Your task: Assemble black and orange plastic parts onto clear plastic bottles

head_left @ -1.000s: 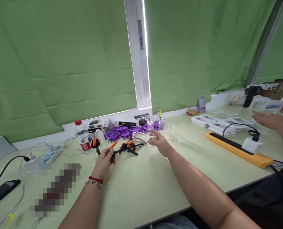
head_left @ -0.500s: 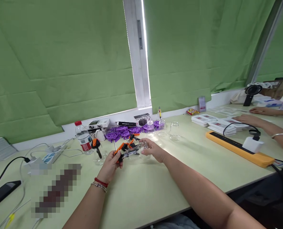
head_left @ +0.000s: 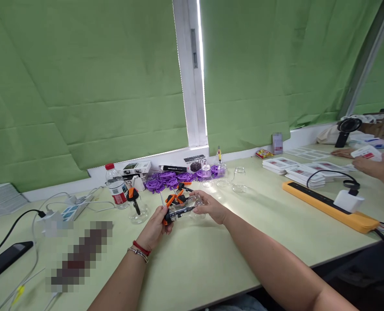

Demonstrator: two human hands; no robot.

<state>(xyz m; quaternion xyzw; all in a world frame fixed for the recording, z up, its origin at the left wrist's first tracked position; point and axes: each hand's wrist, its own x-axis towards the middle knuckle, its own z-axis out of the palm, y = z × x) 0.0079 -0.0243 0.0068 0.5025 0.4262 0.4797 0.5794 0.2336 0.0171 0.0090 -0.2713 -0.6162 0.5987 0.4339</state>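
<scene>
Head view: a clear glass vessel point(head_left: 196, 201) is held tilted sideways, a black bar visible inside it. Right fingers point(head_left: 201, 210) grasp its rounded end, part-curled; left fingers point(head_left: 161, 213) grip an orange-and-black clamp point(head_left: 167, 217) at its other end. Beyond the fingers lie purple pieces point(head_left: 166, 179) and a box point(head_left: 195, 163) with bold lettering, only partly legible. Left of them stands a red-capped bottle point(head_left: 116, 188), its red-and-white label's print too small to read.
</scene>
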